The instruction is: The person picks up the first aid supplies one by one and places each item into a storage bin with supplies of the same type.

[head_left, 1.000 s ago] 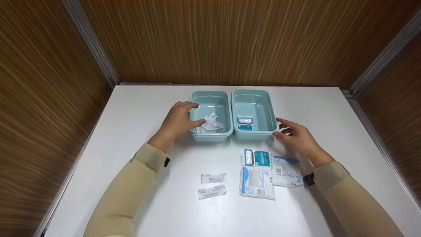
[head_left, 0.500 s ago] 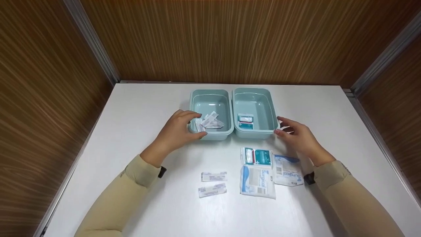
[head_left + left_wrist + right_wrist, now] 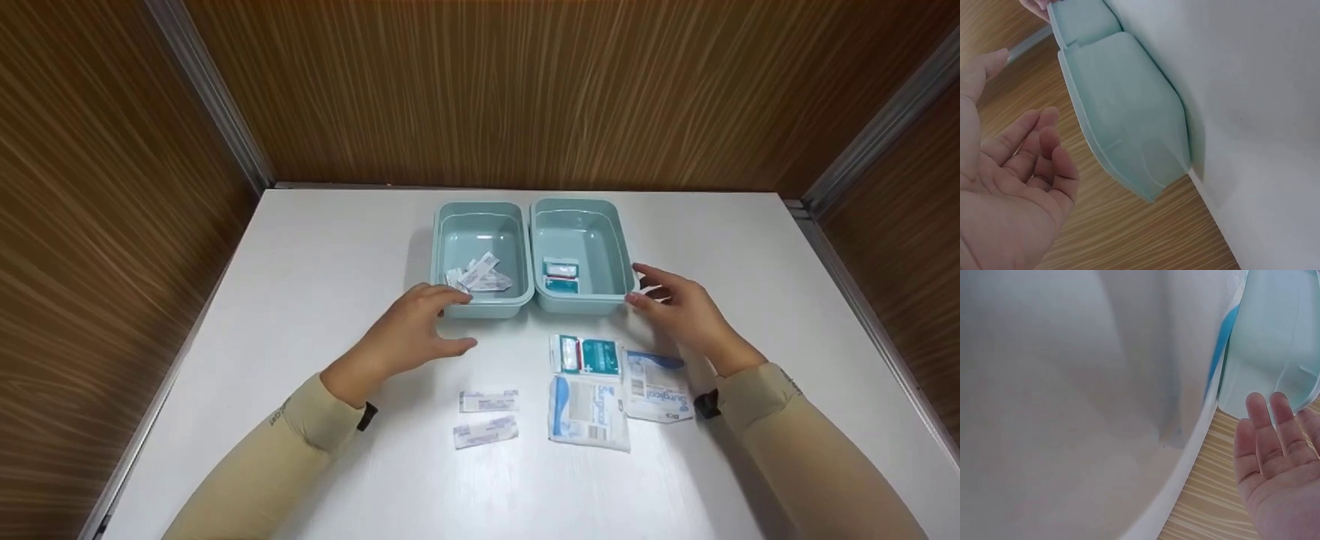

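Strips (image 3: 489, 402), six o'clock of left tray (image 3: 486, 310), look mid-sorting; your left hand (image 3: 401, 334) and right hand (image 3: 686, 319) have grips apart (right maybe bracing); next likely calls for pinching one.

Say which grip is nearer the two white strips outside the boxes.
Left. The left grip is just beyond the strips, leftward; the right grip is farther off, beyond and rightward.

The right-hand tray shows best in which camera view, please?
The head view: it shows the right-hand tray nearly whole, inside included. The left wrist view shows part of its outside, beyond the left-hand tray; the right wrist view shows its outside, cropped.
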Motion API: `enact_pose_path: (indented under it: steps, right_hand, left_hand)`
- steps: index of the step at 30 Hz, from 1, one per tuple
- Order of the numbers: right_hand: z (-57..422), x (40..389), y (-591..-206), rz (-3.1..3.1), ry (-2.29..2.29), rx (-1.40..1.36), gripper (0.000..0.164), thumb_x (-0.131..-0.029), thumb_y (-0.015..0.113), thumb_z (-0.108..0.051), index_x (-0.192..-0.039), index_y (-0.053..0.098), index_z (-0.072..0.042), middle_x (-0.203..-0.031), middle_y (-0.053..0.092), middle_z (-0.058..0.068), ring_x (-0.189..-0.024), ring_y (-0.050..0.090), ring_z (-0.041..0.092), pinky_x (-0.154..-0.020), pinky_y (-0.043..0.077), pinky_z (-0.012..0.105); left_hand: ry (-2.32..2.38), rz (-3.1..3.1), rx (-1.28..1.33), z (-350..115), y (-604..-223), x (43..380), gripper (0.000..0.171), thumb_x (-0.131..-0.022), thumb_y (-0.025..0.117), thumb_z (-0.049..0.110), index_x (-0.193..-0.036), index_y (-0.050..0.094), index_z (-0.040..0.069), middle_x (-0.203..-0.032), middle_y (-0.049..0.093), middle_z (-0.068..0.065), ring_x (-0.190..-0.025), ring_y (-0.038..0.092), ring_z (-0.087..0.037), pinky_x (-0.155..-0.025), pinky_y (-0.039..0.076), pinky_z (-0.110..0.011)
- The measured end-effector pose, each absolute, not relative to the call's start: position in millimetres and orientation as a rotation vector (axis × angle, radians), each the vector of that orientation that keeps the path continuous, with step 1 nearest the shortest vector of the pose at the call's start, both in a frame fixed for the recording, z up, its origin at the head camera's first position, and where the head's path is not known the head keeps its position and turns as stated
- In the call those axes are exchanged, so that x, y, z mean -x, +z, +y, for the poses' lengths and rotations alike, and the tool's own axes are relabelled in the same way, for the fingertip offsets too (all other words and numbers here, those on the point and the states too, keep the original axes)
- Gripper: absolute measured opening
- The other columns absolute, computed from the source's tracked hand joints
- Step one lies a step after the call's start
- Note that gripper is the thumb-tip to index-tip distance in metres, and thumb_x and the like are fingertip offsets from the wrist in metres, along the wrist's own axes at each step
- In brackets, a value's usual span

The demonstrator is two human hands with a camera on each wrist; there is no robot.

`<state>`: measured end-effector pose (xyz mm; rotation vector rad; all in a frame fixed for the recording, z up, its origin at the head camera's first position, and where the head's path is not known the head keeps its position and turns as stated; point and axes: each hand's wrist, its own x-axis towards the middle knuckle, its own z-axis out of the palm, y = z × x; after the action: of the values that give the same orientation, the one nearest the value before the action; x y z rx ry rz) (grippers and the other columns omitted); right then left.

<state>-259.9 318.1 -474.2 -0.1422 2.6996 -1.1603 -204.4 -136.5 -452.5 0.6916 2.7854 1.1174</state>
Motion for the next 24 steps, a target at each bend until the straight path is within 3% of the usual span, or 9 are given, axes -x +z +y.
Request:
enact_pose_path:
  steps: [7, 17, 24]
  right_hand:
    - [318.1, 260.7, -474.1, 2.697, -1.153, 0.131, 0.096, -0.1, 0.075, -0.07, -0.179, 0.036, -0.03, -0.162, 0.058, 0.015, -0.142, 0.061, 0.039, -0.127, 0.05, 0.063]
    - [317.7, 260.9, -472.9, 2.7, -1.151, 0.136, 0.095, -0.101, 0.075, -0.069, -0.178, 0.037, -0.029, -0.163, 0.057, 0.016, -0.142, 0.061, 0.04, -0.127, 0.05, 0.063]
    - [317.3, 261.9, -474.3, 2.689, -1.154, 0.13, 0.094, -0.102, 0.076, -0.066, -0.179, 0.036, -0.029, -0.164, 0.057, 0.018, -0.145, 0.06, 0.041, -0.126, 0.05, 0.064]
  left_hand:
    - [1.077, 2.73, -0.778, -129.9, -463.2, 195.2, 0.071, -0.093, 0.095, 0.03, -0.154, 0.067, 0.005, -0.156, 0.069, -0.01, -0.128, 0.067, -0.036, -0.107, 0.06, -0.049]
    - [0.956, 2.664, -0.851, -123.3, -483.2, 185.7, 0.076, -0.088, 0.099, 0.035, -0.151, 0.069, 0.006, -0.158, 0.068, -0.012, -0.153, 0.057, -0.037, -0.131, 0.046, -0.055]
    - [0.808, 2.657, -0.947, -120.9, -489.4, 179.6, 0.075, -0.084, 0.102, 0.035, -0.146, 0.073, 0.004, -0.149, 0.075, -0.011, -0.142, 0.063, -0.036, -0.126, 0.05, -0.051]
